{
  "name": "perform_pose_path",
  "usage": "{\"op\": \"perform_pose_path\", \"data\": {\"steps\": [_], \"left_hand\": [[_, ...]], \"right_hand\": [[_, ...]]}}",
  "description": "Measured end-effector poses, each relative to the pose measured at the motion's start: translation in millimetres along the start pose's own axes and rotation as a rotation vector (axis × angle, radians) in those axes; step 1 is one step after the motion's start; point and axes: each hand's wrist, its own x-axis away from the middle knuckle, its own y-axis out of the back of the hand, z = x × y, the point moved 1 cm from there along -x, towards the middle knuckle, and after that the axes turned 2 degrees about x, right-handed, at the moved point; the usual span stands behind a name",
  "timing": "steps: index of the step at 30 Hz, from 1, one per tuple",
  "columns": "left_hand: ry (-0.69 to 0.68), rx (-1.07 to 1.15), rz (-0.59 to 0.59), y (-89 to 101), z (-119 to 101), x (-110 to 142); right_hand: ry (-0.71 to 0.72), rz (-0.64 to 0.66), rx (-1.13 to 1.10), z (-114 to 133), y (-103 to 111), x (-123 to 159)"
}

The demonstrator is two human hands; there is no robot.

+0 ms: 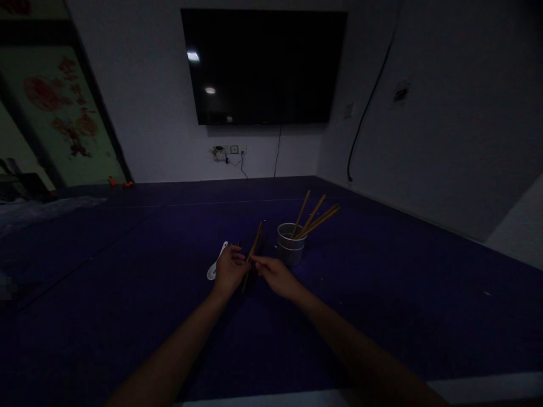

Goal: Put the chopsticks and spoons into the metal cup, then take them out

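Note:
Between my two hands stand wooden chopsticks (256,243), slanting up and away; I cannot tell how many. My left hand (231,271) has its thumb and fingers closed on them. My right hand (274,274) pinches at the chopsticks from the other side, its fingertips close to the left ones. A white soup spoon (212,272) with a blue mark lies just left of my left hand, partly covered by it. Beyond my right hand a grey cup (291,251) stands upright, with several chopsticks (316,215) leaning to the right in it.
The blue-purple surface (373,305) stretches to the walls, with small light specks on it. Clear plastic sheeting (46,212) lies at the far left. A large dark television (271,68) hangs on the back wall, above sockets (231,150) with cords.

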Motion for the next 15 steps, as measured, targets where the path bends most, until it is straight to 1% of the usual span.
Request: {"op": "perform_pose_path", "data": {"steps": [4, 7, 11, 15], "left_hand": [[-0.01, 0.156, 0.008, -4.1, -0.5, 0.8], [-0.056, 0.218, 0.025, -7.0, -5.8, 3.8], [-0.108, 0.27, 0.036, -9.1, -15.0, 9.7], [-0.075, 0.376, 0.05, -10.9, -19.4, 12.4]], "right_hand": [[0.069, -0.054, -0.052, 7.5, 2.5, -1.1], [0.101, -0.149, -0.102, 14.3, 4.8, -1.8], [0.045, -0.316, -0.236, 21.5, 5.1, -1.2], [-0.02, -0.432, -0.349, 28.9, 4.7, 0.0]]}}
